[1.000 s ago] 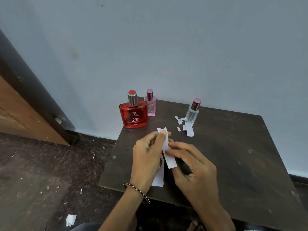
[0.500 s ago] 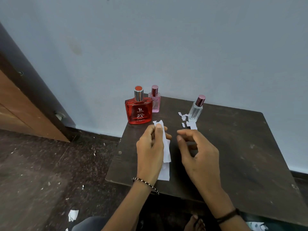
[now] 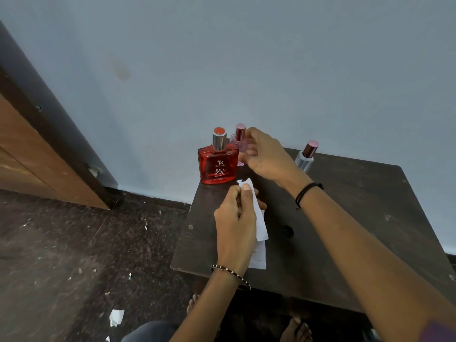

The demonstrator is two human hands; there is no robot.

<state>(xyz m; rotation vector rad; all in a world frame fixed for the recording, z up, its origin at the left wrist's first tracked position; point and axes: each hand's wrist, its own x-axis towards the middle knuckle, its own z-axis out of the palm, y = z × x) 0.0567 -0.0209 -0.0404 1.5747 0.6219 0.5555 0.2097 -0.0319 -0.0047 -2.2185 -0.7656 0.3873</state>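
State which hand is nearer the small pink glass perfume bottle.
Right. The right hand curls round the pink perfume bottle; the left hand, holding a white paper strip, is nearer the viewer.

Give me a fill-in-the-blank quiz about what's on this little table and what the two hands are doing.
The left hand pinches a white ____ strip.
The right hand grips the small bottle, tinted ____, behind the red bottle.
The red bottle's label reads RED ____.
Counting the clear bottle, ____ bottles stand on the table.
Missing words: paper, pink, ZX, three.
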